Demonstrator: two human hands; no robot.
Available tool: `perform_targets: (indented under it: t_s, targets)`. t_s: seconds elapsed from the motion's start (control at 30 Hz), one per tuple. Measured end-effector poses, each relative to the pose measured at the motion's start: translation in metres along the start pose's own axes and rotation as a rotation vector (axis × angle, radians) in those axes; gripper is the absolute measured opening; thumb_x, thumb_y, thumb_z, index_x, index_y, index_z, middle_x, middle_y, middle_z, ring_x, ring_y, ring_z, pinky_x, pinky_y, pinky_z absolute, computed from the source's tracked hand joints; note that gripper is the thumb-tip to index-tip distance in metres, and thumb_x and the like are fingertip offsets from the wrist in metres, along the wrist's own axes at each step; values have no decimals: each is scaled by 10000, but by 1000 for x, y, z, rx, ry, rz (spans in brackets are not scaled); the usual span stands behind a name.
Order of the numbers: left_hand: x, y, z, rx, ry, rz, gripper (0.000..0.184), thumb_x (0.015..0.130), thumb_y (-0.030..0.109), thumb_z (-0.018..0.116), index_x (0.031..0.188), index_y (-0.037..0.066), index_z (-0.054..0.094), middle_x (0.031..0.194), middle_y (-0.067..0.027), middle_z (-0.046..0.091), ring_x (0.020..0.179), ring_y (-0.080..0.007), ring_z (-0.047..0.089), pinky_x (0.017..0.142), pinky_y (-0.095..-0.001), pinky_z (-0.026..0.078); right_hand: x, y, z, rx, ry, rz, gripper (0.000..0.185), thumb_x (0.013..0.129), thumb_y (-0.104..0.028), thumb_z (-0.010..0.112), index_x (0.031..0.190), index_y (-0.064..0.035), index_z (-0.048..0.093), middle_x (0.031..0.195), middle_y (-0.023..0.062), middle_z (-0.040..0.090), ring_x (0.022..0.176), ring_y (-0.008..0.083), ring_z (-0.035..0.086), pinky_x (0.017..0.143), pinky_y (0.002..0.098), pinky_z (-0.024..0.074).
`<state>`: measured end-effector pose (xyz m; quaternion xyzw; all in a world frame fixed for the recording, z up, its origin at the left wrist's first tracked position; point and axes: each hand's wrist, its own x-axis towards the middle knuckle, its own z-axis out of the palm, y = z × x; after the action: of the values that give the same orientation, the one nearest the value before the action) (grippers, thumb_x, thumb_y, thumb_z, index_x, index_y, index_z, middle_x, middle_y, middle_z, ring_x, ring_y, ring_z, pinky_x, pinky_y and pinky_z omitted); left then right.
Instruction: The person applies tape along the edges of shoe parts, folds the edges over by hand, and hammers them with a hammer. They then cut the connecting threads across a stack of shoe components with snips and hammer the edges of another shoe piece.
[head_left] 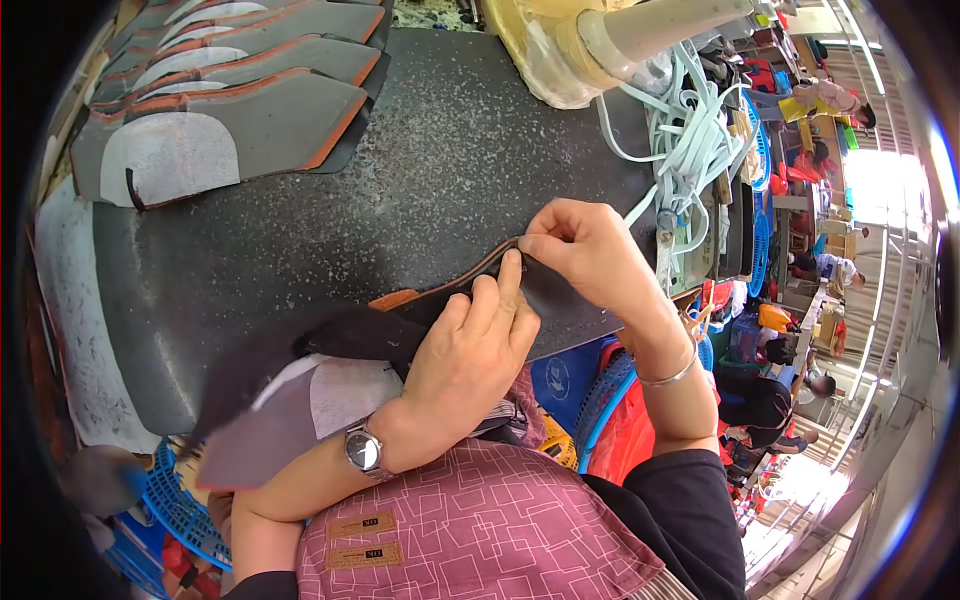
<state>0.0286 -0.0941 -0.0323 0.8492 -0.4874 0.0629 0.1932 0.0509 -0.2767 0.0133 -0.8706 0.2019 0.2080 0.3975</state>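
Head: right hand (570,248) tight on dark piece (553,292), left hand's (467,345) grip unclear, labels (362,540) indistinct

Left hand (470,340): back up, one finger extended
Right hand (590,250): thumb and forefinger pinched
Arms (682,410): bent, hands close together

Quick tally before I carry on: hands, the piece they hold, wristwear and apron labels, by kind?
Hands: 2 (left hand, right hand)
Held piece: 1
Watch: 1
Bangle: 1
Labels: 2
Total: 7
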Motion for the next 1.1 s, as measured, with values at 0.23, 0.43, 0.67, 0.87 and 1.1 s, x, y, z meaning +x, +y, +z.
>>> perform_targets:
  t_s: [0.23,0.43,0.67,0.87,1.1]
  targets:
    - [3,4,5,47,12,-27,268,859,175,540,1057,0,585,1241,-212,580,989,-261,534,773,-303,422,-9,10,14,-865,666,-817,171,745,-79,651,910,-44,626,912,107,618,873,284,613,758,360,491]
    - [-42,-11,-31,-348,152,228,259,809,162,566,980,-24,622,932,-131,617,911,-276,595,823,-371,493,-30,25,49,-102,59,-878,242,781,-53,696,1022,-31,690,1089,129,663,988,327,617,849,402,510]
    - [-97,-77,-125,371,-306,251,334,816,214,548,1071,30,661,1173,-136,625,1099,-274,548,933,-418,435,-36,-13,53,-290,-81,-914,393,664,-256,801,982,-55,690,1088,77,639,966,279,576,837,413,440]
    - [-108,-78,-116,403,-349,296,371,816,220,524,1098,15,648,1181,-145,633,1107,-282,541,950,-395,421,-30,-20,96,-1,71,-951,458,629,67,606,1077,0,674,996,107,652,914,282,616,797,380,523]
    - [-125,-114,-111,-43,-264,164,361,747,198,563,1053,33,661,1048,-91,651,1013,-256,589,817,-369,478,-23,-32,82,-214,-342,-1079,375,673,-52,644,1041,5,685,1241,97,621,1065,266,557,897,391,468]
